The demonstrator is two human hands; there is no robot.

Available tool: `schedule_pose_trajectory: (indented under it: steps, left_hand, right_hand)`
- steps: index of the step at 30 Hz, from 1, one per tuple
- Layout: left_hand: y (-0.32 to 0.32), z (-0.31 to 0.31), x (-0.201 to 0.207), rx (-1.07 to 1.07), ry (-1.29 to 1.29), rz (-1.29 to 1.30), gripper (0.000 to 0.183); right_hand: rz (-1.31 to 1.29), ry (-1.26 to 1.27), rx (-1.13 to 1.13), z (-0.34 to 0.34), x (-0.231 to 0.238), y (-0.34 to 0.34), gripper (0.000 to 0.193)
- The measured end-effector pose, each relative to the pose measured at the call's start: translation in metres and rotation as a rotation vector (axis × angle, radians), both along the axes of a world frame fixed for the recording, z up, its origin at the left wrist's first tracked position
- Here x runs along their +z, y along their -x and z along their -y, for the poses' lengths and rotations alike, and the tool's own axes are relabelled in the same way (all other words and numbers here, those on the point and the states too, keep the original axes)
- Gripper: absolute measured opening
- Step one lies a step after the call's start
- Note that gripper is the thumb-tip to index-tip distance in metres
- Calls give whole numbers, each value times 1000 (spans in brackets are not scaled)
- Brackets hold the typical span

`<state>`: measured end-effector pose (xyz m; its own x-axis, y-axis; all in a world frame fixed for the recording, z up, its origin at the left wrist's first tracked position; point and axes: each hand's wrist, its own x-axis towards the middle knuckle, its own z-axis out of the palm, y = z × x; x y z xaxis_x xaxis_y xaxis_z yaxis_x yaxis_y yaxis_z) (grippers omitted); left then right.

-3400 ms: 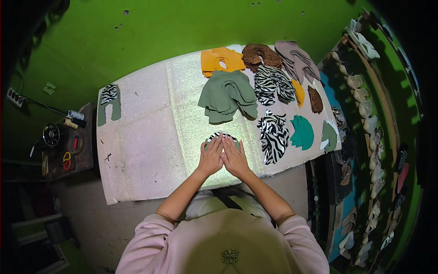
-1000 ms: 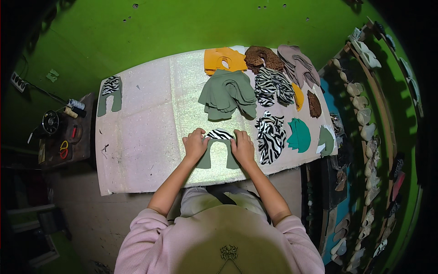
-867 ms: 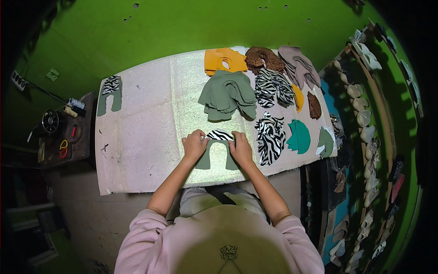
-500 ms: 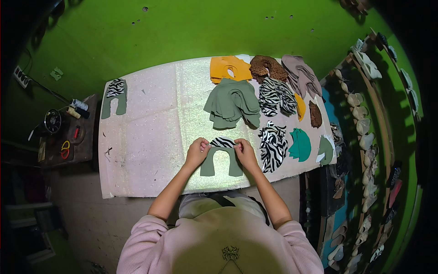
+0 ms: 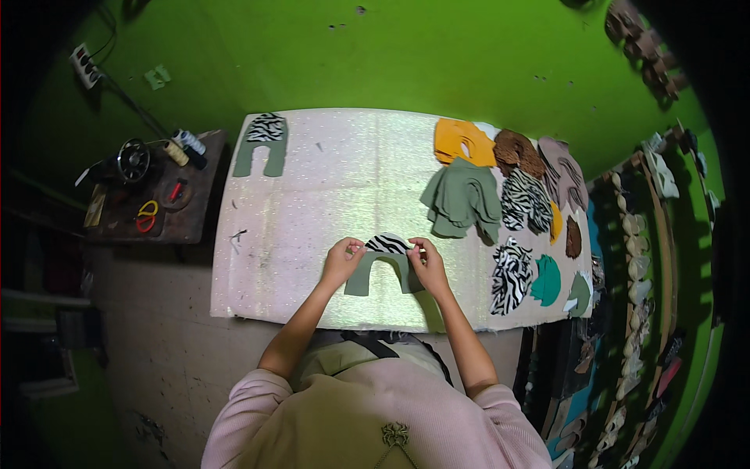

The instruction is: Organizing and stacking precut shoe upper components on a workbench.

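Between my hands, at the near middle of the table, is a green U-shaped fabric piece (image 5: 358,279) with a zebra-print half-round piece (image 5: 387,244) along its top. My left hand (image 5: 341,261) pinches the left end where the two pieces meet. At the right end my right hand (image 5: 426,264) pinches the same edge. The green legs hang toward me, and a shadow falls under the right one. Far left on the table lies a similar green piece (image 5: 242,162) with a zebra-print top (image 5: 266,127).
On the table's right are stacks of green (image 5: 461,199), yellow (image 5: 459,141), brown spotted (image 5: 518,152) and zebra-print pieces (image 5: 512,277). A side bench (image 5: 181,223) at left holds a sewing machine wheel (image 5: 133,161), thread spools and scissors (image 5: 146,216). Shoe racks (image 5: 664,258) line the right wall.
My view has swung left, so the table and stacks sit further right in the picture. Both hands keep their pinch, and the held piece looks raised a little, its right leg bent.
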<state>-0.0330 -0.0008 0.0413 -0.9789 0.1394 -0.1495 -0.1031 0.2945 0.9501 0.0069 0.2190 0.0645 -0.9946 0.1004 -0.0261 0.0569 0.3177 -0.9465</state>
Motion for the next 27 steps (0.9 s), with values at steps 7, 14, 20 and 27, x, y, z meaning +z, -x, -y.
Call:
schedule_pose_trajectory:
  steps: [7, 14, 20, 27]
  left_hand:
    - [13, 102, -3, 135, 57, -7, 21]
    - [31, 190, -5, 204, -74, -67, 19]
    - [56, 237, 1, 213, 2, -93, 18]
    - [109, 265, 1, 178, -51, -130, 16]
  right_hand:
    - [-23, 43, 118, 97, -1, 33, 23]
    - [-27, 54, 219, 183, -6, 69, 23]
    - [-22, 56, 242, 232, -15, 99, 21]
    - [-42, 110, 243, 257, -33, 152, 23]
